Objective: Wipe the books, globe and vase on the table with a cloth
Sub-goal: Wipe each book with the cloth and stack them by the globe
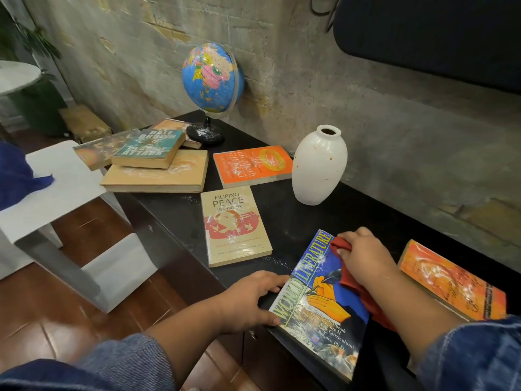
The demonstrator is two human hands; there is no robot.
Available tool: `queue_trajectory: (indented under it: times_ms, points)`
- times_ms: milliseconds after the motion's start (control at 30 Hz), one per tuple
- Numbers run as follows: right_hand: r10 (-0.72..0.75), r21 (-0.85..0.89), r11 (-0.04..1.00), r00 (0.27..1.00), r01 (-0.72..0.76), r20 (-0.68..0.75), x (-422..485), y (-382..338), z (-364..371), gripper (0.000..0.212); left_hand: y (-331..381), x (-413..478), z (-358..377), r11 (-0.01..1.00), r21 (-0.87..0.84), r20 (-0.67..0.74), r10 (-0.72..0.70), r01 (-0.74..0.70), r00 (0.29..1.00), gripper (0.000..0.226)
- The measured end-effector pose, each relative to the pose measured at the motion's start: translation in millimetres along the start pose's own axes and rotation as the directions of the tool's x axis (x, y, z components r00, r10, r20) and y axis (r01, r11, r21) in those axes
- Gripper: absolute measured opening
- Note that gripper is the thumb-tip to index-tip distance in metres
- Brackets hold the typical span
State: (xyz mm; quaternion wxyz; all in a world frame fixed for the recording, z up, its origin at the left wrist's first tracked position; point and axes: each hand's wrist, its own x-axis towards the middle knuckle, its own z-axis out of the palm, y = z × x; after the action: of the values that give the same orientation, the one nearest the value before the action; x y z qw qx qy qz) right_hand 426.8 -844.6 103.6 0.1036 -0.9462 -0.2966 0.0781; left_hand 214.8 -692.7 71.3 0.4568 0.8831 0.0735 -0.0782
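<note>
A blue "World Literature" book (318,303) lies at the near edge of the black table (287,218). My left hand (251,299) grips its left edge. My right hand (363,255) holds a red cloth (353,280) against the book's top right part. Farther back lie a beige "Filipino Peace Women" book (234,225), an orange book (252,165) and a stack of books (153,165). A white vase (318,167) stands upright near the wall. A blue globe (212,79) on a black stand sits at the far end. Another orange book (454,280) lies at the right.
White dust specks lie on the table and on several covers. A white stool (56,190) with a blue cloth (17,173) on it stands left of the table over a wooden floor. A rough concrete wall (394,122) runs behind the table. A dark screen (437,38) hangs at the top right.
</note>
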Motion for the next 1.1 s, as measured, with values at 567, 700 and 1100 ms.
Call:
queue_trajectory:
  times_ms: [567,700,1100]
  points:
    - [-0.088,0.055,0.995,0.995,0.086,0.044,19.0,-15.8,4.6,0.042,-2.9,2.7,-2.6,1.000,-0.013,0.028,0.018,-0.018,0.999,0.079]
    - [-0.203,0.065,0.978,0.971,0.196,0.125,10.5,-15.8,6.2,0.044,-1.9,2.4,-3.6,1.000,-0.007,0.037,0.013,-0.012,0.999,0.079]
    - [-0.159,0.132,0.980,0.984,0.147,0.086,-7.7,1.2,2.3,0.038,-0.7,3.1,-3.6,0.999,-0.009,0.026,0.035,-0.035,0.999,0.079]
